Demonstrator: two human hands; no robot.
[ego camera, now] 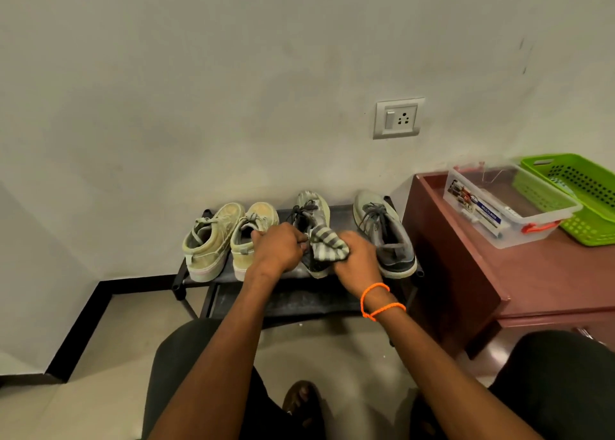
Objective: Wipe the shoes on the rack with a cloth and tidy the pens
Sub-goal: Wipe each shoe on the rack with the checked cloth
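Step in hand: wiping the third shoe from the left, as I judge it; the pens look untouched so far.
Left hand [278, 248]: fingers curled round the left side of the grey sneaker [311, 230], steadying it near its collar.
Right hand [357, 256]: clenched on a bunched grey-striped cloth [327, 245], pressing it against the sneaker's right side.
Grey sneaker: stands on the top shelf of the black shoe rack [342, 216], heel near, toe toward the far wall; its long axis runs near to far, so a stroke would likely travel away from the person along the upper.
Other shoes: two beige sneakers [229, 236] just left of the held one; its grey mate [384, 233] just right, apart from the right hand.
Key relation: the mate lies right of the cloth, so the right hand is the nearer one for it.
Pens: probably in the clear plastic box [509, 206] on the brown cabinet [532, 273] at right; contents too small to tell.
Beside the box: a green basket [579, 193], touching it on the far right.
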